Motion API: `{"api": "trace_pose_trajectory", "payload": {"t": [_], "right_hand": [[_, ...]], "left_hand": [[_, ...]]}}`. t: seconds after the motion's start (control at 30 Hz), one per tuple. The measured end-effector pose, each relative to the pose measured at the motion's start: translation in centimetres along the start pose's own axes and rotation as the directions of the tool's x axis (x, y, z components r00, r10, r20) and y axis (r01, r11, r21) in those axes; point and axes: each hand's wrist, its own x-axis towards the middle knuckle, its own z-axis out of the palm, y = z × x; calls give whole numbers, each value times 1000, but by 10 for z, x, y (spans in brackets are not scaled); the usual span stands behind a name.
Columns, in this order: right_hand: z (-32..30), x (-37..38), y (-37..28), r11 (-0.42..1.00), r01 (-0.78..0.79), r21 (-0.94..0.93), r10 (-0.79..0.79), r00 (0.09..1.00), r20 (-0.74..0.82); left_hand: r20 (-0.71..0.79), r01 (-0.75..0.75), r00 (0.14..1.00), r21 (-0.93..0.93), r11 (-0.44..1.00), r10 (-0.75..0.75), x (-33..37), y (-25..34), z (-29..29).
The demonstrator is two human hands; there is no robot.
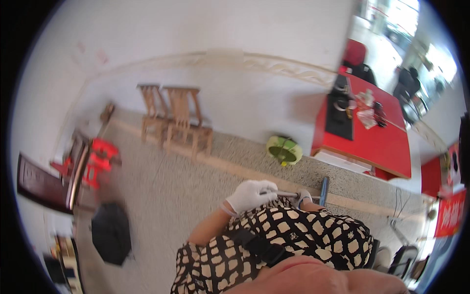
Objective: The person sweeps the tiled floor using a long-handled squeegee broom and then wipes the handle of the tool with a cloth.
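Note:
My left hand (249,196), in a white glove, is closed around the end of a thin grey pole (285,194) in front of my body. Farther along the same pole, my right hand (304,197), also gloved, is wrapped round it, its fingers partly hidden. Just past the right hand shows a narrow blue-grey bar (324,190), set crosswise like the head of a flat mop; whether it touches the floor I cannot tell. A black-and-cream patterned garment (298,225) lies right below both hands.
A green basin-like object (284,150) sits on the speckled floor by the wall. Two wooden chairs (181,117) stand left of it. At the right is a red-topped table (382,139) with items on it. Red stools (100,157) and an open black umbrella (111,233) are at the left.

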Motion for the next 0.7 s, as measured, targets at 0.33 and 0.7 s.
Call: {"api": "trace_pose_trajectory", "payload": {"t": [0.33,0.7], "right_hand": [[113,-54,110,966,-158,-203,213,933,291],[242,-79,207,832,-427,-353,433,899,-67]], "left_hand": [[-437,29,839,-559,828,-325,-123,-23,-59],[-691,38,569,-518,854,-445,-203,-79,-120]]}}
